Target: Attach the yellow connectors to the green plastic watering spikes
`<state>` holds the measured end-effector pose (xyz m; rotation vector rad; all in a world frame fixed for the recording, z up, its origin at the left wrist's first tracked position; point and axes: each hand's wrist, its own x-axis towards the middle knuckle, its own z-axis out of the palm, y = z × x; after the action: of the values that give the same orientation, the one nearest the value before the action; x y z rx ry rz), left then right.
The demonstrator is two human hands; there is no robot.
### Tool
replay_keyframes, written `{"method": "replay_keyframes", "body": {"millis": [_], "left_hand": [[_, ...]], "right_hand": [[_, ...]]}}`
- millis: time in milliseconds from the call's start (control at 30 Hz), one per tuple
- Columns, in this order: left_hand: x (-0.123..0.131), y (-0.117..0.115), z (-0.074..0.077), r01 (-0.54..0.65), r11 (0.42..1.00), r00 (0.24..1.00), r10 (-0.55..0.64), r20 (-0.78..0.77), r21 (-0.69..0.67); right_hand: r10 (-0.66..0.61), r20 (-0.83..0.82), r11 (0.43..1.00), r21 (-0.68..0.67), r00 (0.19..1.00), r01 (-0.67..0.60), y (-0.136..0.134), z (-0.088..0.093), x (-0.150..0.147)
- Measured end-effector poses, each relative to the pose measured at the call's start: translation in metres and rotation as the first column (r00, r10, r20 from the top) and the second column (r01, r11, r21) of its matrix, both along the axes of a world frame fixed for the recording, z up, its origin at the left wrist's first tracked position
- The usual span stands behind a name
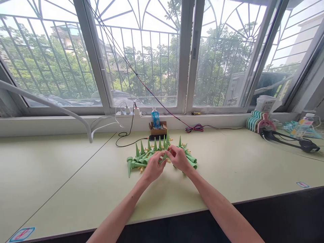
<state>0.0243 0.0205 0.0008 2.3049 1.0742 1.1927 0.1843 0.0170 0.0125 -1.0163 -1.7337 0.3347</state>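
Note:
My left hand (154,166) and my right hand (179,158) meet over the middle of the table, both with fingers pinched round one small green plastic cone (165,156), a plant watering spike by its look. Fingers cover most of it. Behind them, several green spikes (155,145) stand point up in a row. More green spikes (143,158) lie in a heap beside my left hand, with small yellow valve pieces (141,170) among them. To the right of my right hand, further green spikes (191,159) lie on their sides.
Behind the spikes are a dark phone (156,137) on a cable and a small cardboard box (158,131) with a blue bottle (155,116). A coiled cable (194,128), black goggles (291,140) and hangers (255,120) sit rightward. A white tubular arm (50,104) reaches in from the left.

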Motion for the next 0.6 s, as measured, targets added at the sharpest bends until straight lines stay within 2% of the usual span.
{"method": "replay_keyframes", "body": {"millis": [600], "left_hand": [[0.0006,-0.0013,0.0012,0.027,0.996,1.0,-0.026,0.012,-0.082]], "right_hand": [[-0.033,0.034,0.999,0.005,0.999,0.033,0.004,-0.0043,0.0]]}}
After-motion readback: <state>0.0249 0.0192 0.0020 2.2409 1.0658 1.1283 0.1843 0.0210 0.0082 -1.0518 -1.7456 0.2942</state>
